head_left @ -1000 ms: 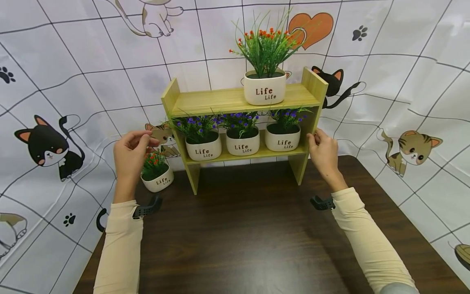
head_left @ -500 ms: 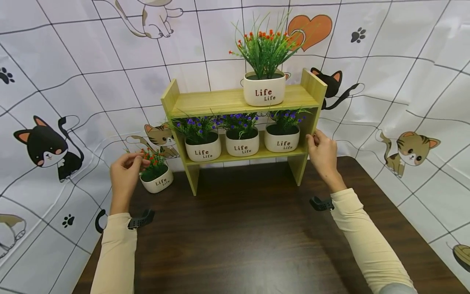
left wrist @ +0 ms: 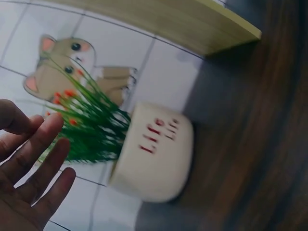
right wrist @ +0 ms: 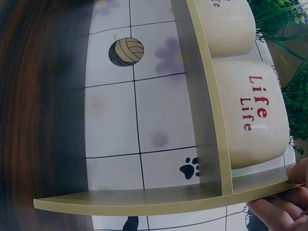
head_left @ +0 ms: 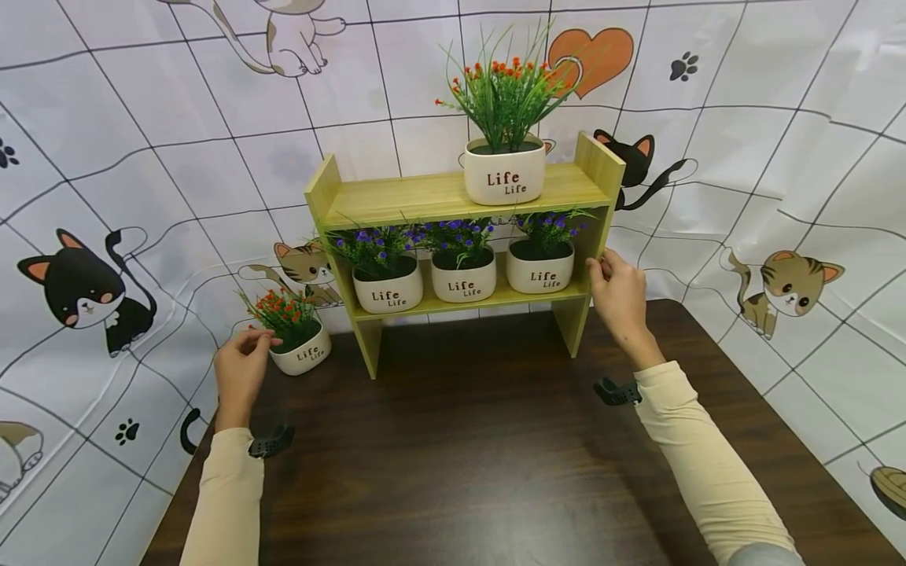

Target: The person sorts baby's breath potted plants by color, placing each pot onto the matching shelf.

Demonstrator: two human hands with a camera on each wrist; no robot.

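My left hand (head_left: 242,373) is beside a white pot of orange flowers (head_left: 300,354) on the table, left of a wooden shelf (head_left: 396,195). In the left wrist view, the fingers (left wrist: 45,137) are spread and relaxed near the flower tips, with nothing held; whether they touch the leaves I cannot tell. My right hand (head_left: 619,299) pinches the front edge of the shelf's right side panel (right wrist: 144,208), thumb on the inner side and fingers outside. On the lower board stand three white pots with purple flowers (head_left: 463,279). Another orange-flowered pot (head_left: 505,177) stands on the top board, right of centre.
The shelf stands at the back of a dark brown table (head_left: 453,464), close to a white wall covering (head_left: 750,173) printed with cats and grid lines. The loose pot is close to the shelf's left leg (head_left: 368,346).
My left hand has moved down and slightly left, from above the loose orange-flowered pot to its near left side. My right hand has kept its hold on the shelf panel. The pots have not moved.
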